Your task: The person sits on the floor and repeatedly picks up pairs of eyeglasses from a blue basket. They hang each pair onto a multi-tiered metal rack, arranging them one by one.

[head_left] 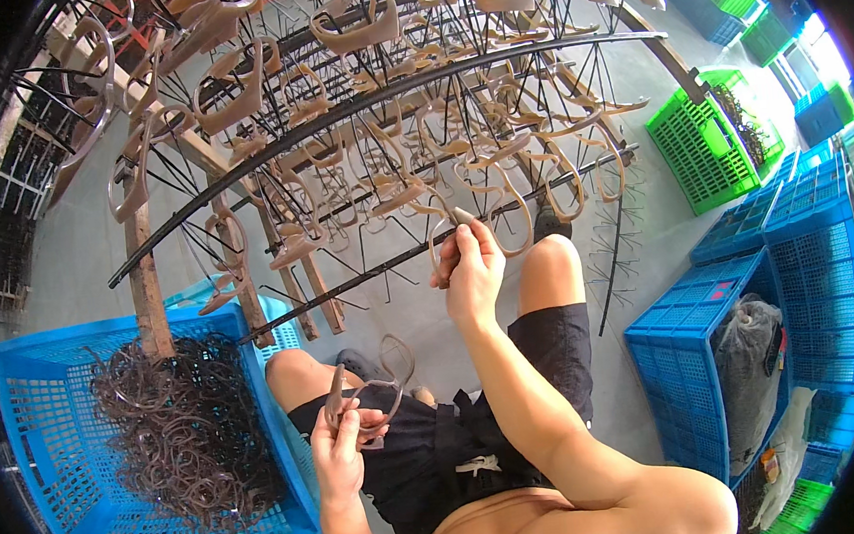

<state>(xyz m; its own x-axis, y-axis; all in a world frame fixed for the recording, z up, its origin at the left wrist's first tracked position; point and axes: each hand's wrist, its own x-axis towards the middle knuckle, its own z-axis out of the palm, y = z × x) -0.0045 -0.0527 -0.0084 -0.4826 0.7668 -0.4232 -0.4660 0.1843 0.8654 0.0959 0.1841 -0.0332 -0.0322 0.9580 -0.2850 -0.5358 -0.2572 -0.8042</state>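
Note:
My left hand [341, 444] is above my left thigh, its fingers pinched on a brown, see-through eyeglass frame [396, 382] with rounded rims. Reaching forward, my right hand [473, 268] is at the lower front bar [377, 271] of a rack. Its fingers are closed on a tan eyeglass frame [462, 216], mostly covered by the hand. Around it hang several more tan frames [356, 24] on thin black prongs. Left of my legs, a blue basket [48, 427] holds a tangled heap of dark brown frames [185, 442].
Wooden posts [147, 279] and long curved black bars [354, 107] make up the rack ahead. A bare pronged bar [612, 262] hangs at its right end. To the right are a green basket [684, 151], stacked blue crates [674, 348] and a grey bag [751, 372].

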